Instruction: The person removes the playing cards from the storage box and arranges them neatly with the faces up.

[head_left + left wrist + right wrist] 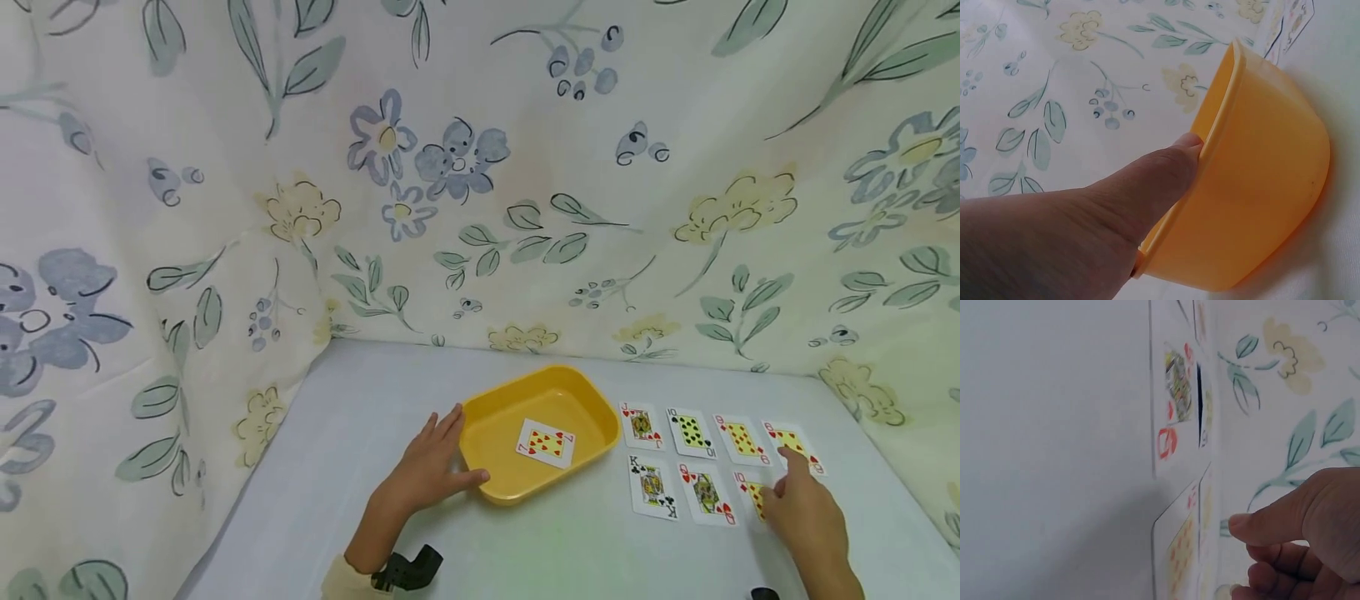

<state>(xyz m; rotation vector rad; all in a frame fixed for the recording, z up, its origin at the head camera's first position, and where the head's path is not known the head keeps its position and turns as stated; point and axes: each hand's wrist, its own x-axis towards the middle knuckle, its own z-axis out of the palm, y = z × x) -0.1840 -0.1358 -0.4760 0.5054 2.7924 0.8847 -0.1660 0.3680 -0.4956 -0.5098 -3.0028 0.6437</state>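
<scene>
My left hand [431, 462] rests against the left end of a yellow plastic tray [477, 421], fingers straight along its rim. In the left wrist view the thumb [1179, 159] lies over the rim. A seven of hearts [546, 443] lies face up in the tray. Over the right end of the laid-out cards hovers my right hand [806, 508], its index finger extended across a red number card [780, 435] in the back row. That hand partly covers a red ten [750, 493] in the front row. In the right wrist view nothing shows between thumb and fingers.
Face-up cards lie in two rows right of the tray. A jack of hearts [641, 425], a black ten [691, 432] and a red number card [741, 439] are behind; a king of clubs [652, 487] and queen of hearts [707, 493] in front. Floral cloth [525, 275] hangs behind the table.
</scene>
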